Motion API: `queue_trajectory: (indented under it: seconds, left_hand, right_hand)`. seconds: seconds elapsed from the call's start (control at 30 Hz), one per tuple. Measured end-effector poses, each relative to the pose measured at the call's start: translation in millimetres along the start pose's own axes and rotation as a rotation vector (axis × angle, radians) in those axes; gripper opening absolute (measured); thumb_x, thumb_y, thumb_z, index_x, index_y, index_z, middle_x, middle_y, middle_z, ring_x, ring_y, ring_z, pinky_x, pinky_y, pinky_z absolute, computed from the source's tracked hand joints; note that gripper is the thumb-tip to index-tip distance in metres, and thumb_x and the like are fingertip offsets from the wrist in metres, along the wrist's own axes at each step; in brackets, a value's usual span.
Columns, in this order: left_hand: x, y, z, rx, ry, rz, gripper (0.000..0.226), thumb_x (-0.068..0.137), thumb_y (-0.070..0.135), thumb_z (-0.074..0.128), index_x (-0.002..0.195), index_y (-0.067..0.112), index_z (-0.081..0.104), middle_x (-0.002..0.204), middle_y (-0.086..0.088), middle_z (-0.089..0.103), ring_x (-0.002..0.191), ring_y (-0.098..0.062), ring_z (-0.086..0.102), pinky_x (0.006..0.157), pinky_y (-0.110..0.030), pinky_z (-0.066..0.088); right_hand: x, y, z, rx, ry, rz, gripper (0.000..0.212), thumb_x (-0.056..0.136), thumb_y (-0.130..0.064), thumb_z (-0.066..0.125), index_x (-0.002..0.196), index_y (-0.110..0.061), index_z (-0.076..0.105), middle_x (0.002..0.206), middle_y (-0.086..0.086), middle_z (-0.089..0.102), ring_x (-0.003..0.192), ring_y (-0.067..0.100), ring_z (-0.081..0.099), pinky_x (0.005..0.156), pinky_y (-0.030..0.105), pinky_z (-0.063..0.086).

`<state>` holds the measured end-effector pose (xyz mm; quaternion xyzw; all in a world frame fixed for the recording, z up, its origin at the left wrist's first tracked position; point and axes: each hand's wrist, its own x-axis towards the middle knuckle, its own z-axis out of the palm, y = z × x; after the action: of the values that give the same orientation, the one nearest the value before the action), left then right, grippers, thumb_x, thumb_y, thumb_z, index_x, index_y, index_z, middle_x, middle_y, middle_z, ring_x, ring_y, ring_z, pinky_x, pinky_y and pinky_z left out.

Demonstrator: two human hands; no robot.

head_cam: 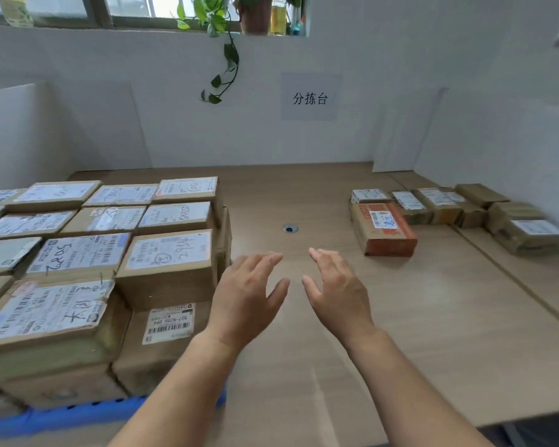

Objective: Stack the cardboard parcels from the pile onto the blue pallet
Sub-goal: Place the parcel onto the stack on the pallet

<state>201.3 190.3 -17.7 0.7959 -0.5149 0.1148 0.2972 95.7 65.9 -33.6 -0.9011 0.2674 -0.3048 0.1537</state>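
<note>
Along the left side of the surface, the blue pallet shows only as a strip at the near edge. The stacked parcels fill it in rows, at least two layers deep. Their tops are not level. The parcel marked 2954 stands on a lower barcode-labelled parcel, which juts out in front of it like a step. Anything set on that step, or across two uneven tops, would likely rock or slide toward the pallet's right edge, where the stack already looks flush.

The left hand and right hand hover side by side above the bare middle of the surface. Their fingers are spread and loosely bent, holding nothing.

Toward the far right corner lies the remaining pile, small parcels touching one another. The red-printed parcel is nearest the hands. Drawing it out carelessly could drag its neighbours, and a one-sided grip might let it tip on the way across. That corner is blurred, so the labels and gaps there cannot be made out.
</note>
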Motion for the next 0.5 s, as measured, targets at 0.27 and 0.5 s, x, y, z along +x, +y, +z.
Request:
queue_trajectory:
  seconds: [0.27,0.5]
  left_hand:
    - [16,91,78,0.064,-0.156,0.007,0.049,0.083,0.044,0.043,0.109,0.011,0.067,0.106,-0.005,0.069,0.094,-0.027,0.066,0.074,-0.038,0.054]
    - [41,180,141,0.128,-0.165,0.016,0.050,0.075,0.036,0.073,0.118,0.012,0.063,0.122,-0.012,0.063,0.110,-0.032,0.061,0.084,-0.045,0.051]
  right_hand:
    - [-22,94,-54,-0.208,0.073,-0.028,0.052,0.064,-0.019,0.084,0.111,-0.006,0.066,0.102,0.011,0.068,0.088,0.028,0.068,0.062,0.033,0.056]
    - [-39,186,-106,-0.302,0.093,0.006,0.058,0.064,-0.023,0.084,0.115,-0.006,0.064,0.105,0.014,0.067,0.092,0.028,0.067,0.069,0.034,0.057]
